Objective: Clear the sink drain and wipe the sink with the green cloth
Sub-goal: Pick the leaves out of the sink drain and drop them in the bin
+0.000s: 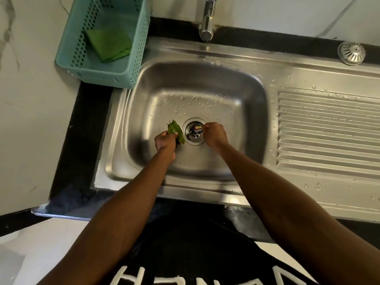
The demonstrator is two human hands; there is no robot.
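Both arms reach down into the shiny steel sink (pixel 255 112). The left hand (pixel 165 140) grips green leaves (pixel 175 130). The right hand (pixel 214 134) pinches one small scrap (pixel 197 127) at the round drain (pixel 194 133). One folded green cloth (pixel 109 44) lies in one teal basket (pixel 141 38).

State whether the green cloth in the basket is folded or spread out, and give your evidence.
Folded. The green cloth lies as a compact, layered wedge with straight creased edges, covering only part of the floor of the teal basket.

Brushed stainless-steel sink (pixel 205 79) with ribbed drainboard, glossy and beaded with water, centre of frame. Polished chrome tap (pixel 207 19), top centre. Perforated teal plastic basket (pixel 135 64), upper left, holding a matt green cloth (pixel 109 45). Metal strainer (pixel 352 52), upper right.
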